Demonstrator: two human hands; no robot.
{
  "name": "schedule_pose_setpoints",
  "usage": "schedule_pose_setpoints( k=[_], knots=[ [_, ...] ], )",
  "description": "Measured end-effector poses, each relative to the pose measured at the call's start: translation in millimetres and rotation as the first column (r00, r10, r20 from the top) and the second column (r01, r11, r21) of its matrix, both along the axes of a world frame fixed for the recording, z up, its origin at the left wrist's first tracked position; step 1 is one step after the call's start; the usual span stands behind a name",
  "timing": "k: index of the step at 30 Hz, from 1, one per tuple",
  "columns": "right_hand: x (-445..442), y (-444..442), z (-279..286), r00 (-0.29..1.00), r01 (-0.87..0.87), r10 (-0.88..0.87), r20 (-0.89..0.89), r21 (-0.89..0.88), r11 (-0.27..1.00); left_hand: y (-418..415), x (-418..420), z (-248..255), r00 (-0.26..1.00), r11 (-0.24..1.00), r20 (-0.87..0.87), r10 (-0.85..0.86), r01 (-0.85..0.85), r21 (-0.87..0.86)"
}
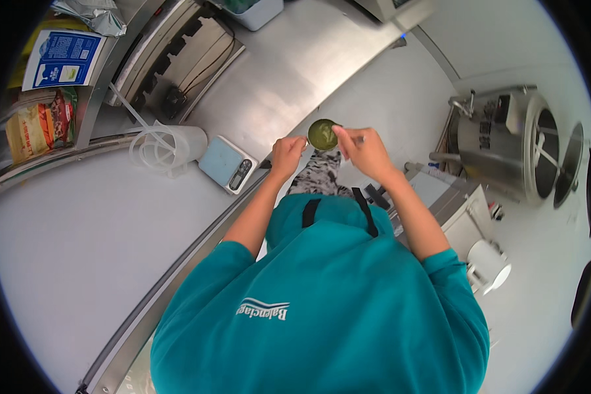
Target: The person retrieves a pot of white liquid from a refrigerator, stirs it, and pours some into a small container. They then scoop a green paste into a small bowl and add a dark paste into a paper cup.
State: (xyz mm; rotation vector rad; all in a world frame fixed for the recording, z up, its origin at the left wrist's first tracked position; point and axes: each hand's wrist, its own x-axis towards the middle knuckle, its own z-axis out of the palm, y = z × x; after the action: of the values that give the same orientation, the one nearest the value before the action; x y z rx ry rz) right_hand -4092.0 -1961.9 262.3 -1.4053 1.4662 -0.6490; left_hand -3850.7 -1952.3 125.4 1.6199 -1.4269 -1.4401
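A small round cup with green contents [323, 134] is held out before me, between my hands. My left hand [288, 155] is closed at the cup's left side, its fingertips by the rim. On the other side, my right hand [366, 151] pinches something thin at the cup's right rim; what it is, I cannot tell. A digital kitchen scale [220, 160] with a blue-grey top lies on the counter, left of my left hand. Beside the scale a translucent plastic measuring jug [190, 142] lies on its side.
A steel counter [276, 74] runs towards the upper right, with a grey plastic bin [260, 16] on it. Food packages [34, 130] fill a shelf at left. A steel drum-shaped vessel [495, 143] with an open lid and a white jug [490, 266] stand at right.
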Motion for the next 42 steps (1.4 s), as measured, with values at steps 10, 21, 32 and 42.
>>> schedule_pose_setpoints(
  k=[10, 21, 32, 42],
  knots=[
    [2, -209, -48, 0.974, -0.205, 0.194, 0.115, 0.096, 0.974, -110, -49, -51, 0.894, 0.894, -0.040, 0.447, -0.448, -0.027],
    [-6, -316, -96, 0.834, -0.487, 0.365, 0.413, 0.243, 0.839, -132, -167, -64, 0.313, 0.340, -0.342, 0.886, -0.940, 0.020],
    [-266, -200, -246, 0.590, -0.667, 0.788, 0.176, 0.656, 0.353, -85, -191, -267, -0.311, -0.299, 0.020, 0.950, -0.928, -0.223],
    [-201, -130, -312, 0.490, -0.603, 0.868, 0.074, 0.748, 0.277, -110, -179, -270, -0.594, -0.219, -0.428, 0.681, -0.723, 0.655]
  ],
)
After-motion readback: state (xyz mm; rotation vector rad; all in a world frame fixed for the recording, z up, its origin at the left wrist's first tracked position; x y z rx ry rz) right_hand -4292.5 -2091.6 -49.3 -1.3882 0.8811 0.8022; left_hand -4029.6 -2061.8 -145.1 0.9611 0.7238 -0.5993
